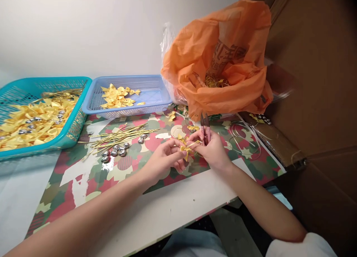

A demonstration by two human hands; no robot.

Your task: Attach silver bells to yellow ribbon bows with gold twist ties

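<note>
My left hand [170,156] pinches a small yellow ribbon bow [185,149] between thumb and fingers above the table. Close beside it, my right hand [213,149] keeps a pair of thread snips [205,129] in its palm, blades pointing away from me and slightly apart. The right thumb and fingertip also meet at the bow, on what looks like a thin tie or strand. Just beyond my hands, another yellow bow [193,128] lies on the patterned sheet. Left of my hands are a bundle of gold twist ties [122,136] and several silver bells [118,150].
A teal basket [75,132] of yellow bows and bells stands at far left, beside a blue basket [125,112] with more bows. An orange bag [223,101] holding gold scraps stands behind my hands. Looped cord [245,138] lies at right, near brown cardboard [315,112].
</note>
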